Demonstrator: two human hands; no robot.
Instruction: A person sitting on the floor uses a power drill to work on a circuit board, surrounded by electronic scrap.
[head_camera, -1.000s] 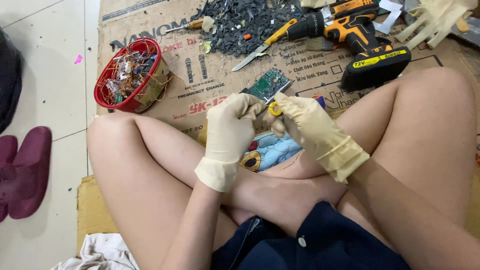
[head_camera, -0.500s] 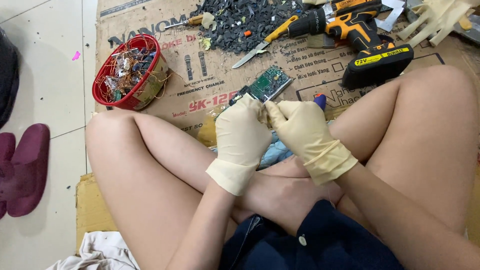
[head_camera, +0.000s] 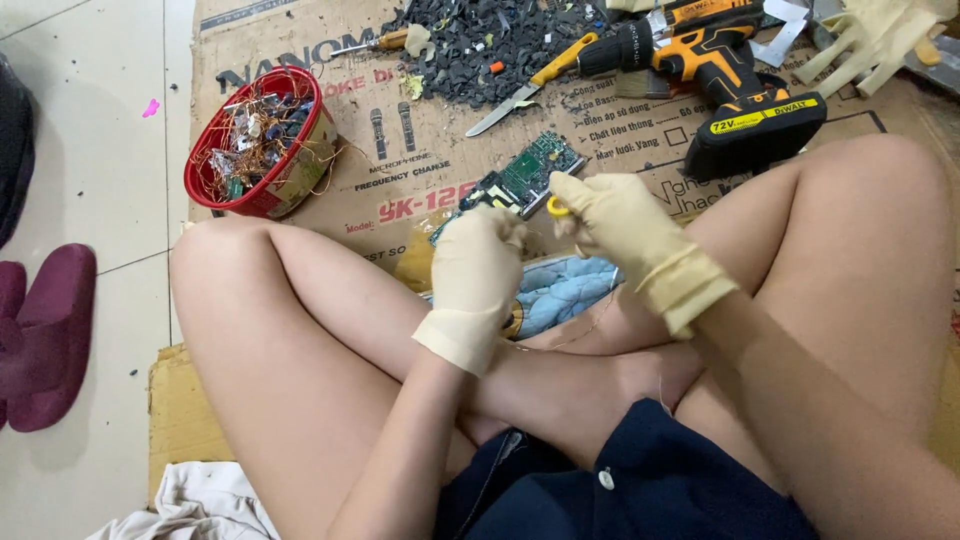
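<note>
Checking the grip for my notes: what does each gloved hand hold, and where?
Left hand: green circuit board, near edge. Right hand: small yellow-handled tool, by its handle.

The left hand's fingers (head_camera: 497, 228) cover the near end of the green circuit board (head_camera: 530, 170). A small yellow piece (head_camera: 556, 207) between the right fingers (head_camera: 580, 195) is too hidden to identify.

The floor (head_camera: 90, 150) is pale glossy tile with thin grout lines, lit evenly and softly. A flattened brown cardboard sheet (head_camera: 420, 190) with printing covers it from 12 o'clock to 3 o'clock. At 9 o'clock lies a maroon slipper (head_camera: 45, 340), with a dark shape above it at the edge. A crumpled white cloth (head_camera: 200, 500) sits at 7 o'clock.
</note>
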